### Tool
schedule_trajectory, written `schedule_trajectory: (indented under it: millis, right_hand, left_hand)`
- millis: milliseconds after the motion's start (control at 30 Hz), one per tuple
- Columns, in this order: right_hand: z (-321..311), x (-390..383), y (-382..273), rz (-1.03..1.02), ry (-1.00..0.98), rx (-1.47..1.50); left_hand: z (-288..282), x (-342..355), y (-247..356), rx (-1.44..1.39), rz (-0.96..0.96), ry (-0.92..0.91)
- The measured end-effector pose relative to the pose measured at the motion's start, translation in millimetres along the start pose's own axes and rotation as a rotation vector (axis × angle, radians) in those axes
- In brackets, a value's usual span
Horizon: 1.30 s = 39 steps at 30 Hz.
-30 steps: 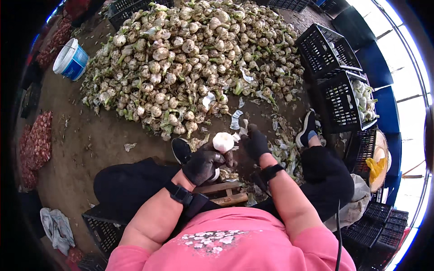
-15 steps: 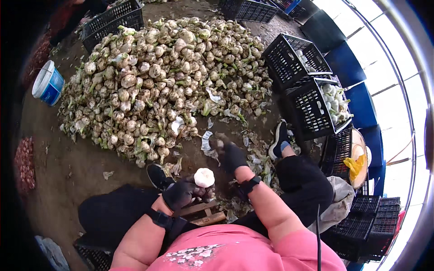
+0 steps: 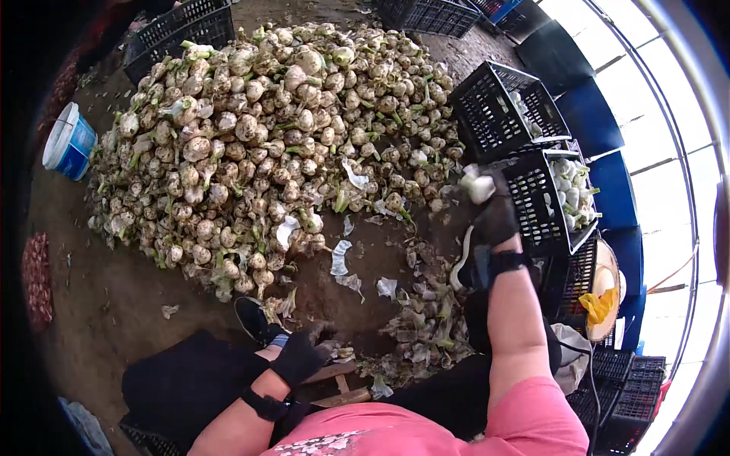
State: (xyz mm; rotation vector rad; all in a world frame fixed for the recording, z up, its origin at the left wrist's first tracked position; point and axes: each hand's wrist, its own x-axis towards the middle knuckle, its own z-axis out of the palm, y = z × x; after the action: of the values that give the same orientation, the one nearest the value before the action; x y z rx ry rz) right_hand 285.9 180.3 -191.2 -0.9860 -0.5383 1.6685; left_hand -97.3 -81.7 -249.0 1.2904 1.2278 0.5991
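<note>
A peeled white garlic bulb (image 3: 477,187) is in my right hand (image 3: 498,216), which wears a dark glove and is stretched out beside the black crates on the right. Some motion blur lies over the bulb and the fingers. My left hand (image 3: 304,356), also in a dark glove, hovers low between my legs near a small wooden stool (image 3: 341,394). Its fingers are smeared, so their grip cannot be made out. Ahead of both hands rises a large heap of dirt-stained garlic bulbs (image 3: 251,144).
One black crate (image 3: 532,209) holds clean white garlic (image 3: 570,190); another black crate (image 3: 494,106) stands behind it. Garlic skins and trimmings (image 3: 426,334) litter the floor. A white-and-blue bucket (image 3: 70,143) stands left. A straw hat (image 3: 606,273) with yellow cloth lies right.
The white garlic bulb passed from my left hand to my right, which swung up and right to the crates. My left hand stayed low, and the view shifted slightly.
</note>
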Motion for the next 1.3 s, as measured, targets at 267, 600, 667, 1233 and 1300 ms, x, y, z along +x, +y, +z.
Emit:
schedule_trajectory:
  millis: [267,600,667,1233,1300]
  right_hand:
    - [-13,134,22,-0.641,0.241,-1.805]
    - [-18,148,84,-0.520,0.249,-1.539]
    - [9,104,84,-0.519,0.058,-1.408]
    - [224,-172,197,0.168,-0.480,-0.419]
    - [223,-185,202,0.233,-0.479,-0.345]
  left_hand:
    - [-4,22,-8,-0.033,-0.248,-0.091]
    - [-12,36,-21,-0.042,-0.216,0.222]
    - [-13,35,-18,-0.083,-0.172,0.273]
    - [-42,-15,11,-0.791,0.210,0.250]
    - [-42,-20,16,-0.991,0.151,0.073]
